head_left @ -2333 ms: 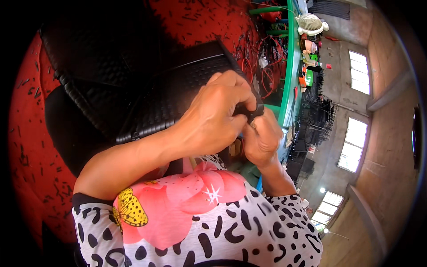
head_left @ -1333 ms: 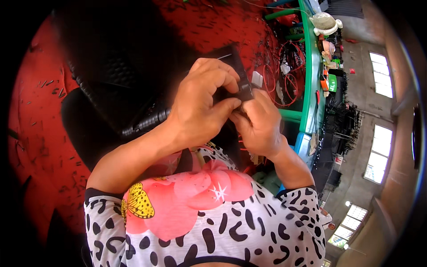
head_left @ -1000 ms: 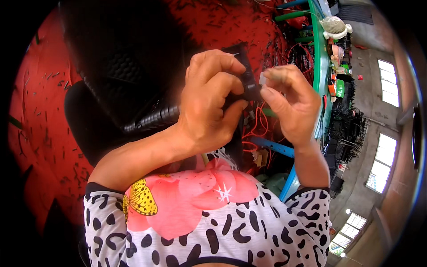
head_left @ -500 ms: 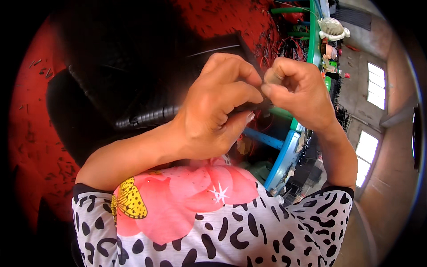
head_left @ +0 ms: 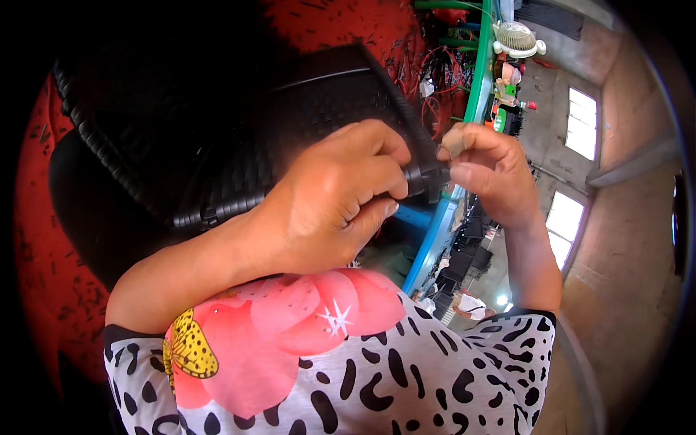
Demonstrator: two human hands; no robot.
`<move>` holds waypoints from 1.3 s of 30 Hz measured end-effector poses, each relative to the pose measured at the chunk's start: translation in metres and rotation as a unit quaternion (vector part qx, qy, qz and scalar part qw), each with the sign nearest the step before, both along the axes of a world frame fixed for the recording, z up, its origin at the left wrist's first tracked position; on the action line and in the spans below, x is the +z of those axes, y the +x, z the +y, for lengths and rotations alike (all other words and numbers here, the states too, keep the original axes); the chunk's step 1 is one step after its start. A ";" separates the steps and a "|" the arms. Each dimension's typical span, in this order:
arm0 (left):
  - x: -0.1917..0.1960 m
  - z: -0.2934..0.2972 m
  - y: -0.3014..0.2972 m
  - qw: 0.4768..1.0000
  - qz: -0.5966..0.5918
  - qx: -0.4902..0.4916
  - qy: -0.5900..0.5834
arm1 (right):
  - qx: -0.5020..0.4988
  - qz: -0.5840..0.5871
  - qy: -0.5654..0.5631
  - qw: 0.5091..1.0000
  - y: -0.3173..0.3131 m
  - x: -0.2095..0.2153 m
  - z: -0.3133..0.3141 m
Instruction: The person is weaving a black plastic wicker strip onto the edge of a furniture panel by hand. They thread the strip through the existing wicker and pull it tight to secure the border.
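since the frame half a second back, both hands sit a little lower and further right in view, and the right hand has drawn slightly away from the left, so a short gap now shows between the two sets of knuckles. more of the black woven panel is visible above the hands than before.

left hand: fingers curled tight, thumb and forefinger pinched on the corner of the black woven panel, at its right lower end. knuckles face the camera; palm hidden.

right hand: fingers bent inward, fingertips closed on a small dark end piece at the same corner of the panel. whether it grips a strand or the corner itself, cannot tell; the part is too small and shaded.

panel: dark, ribbed weave, held up close in front of the chest, tilted, its long edge running from upper right down to lower left. a thick rolled rim runs along its left side.

surroundings: red floor strewn with dark scraps behind the panel. green and blue table edge runs down to the right of the hands, touching neither. small white fan stands at the far end of it. bright windows in the wall at right. patterned shirt with pink flower and yellow butterfly fills the lower frame.
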State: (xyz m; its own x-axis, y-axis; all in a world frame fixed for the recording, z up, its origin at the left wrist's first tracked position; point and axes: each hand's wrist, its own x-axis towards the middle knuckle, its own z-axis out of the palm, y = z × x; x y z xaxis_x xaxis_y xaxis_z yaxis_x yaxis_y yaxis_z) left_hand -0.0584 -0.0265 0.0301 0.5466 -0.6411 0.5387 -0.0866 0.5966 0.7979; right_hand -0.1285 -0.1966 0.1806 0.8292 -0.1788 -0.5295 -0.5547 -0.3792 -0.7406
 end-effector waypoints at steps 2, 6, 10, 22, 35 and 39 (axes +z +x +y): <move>-0.001 -0.001 -0.001 1.000 0.010 -0.005 -0.005 | -0.055 0.036 0.002 0.998 0.001 -0.001 0.004; -0.001 -0.001 0.000 0.999 0.026 -0.041 -0.003 | -0.066 0.086 -0.022 0.994 0.005 0.002 0.005; -0.004 -0.001 0.001 0.998 0.023 -0.062 -0.012 | -0.054 0.096 -0.038 0.993 0.006 0.002 0.006; -0.009 -0.003 0.002 0.994 0.012 -0.107 -0.004 | -0.023 -0.001 -0.043 0.999 -0.024 -0.006 0.004; -0.011 -0.001 0.002 0.994 0.020 -0.109 -0.011 | 0.003 -0.081 -0.086 0.993 -0.038 -0.024 0.003; -0.013 -0.008 0.015 0.997 0.013 -0.076 -0.020 | 0.034 -0.099 -0.094 0.990 -0.035 -0.031 0.004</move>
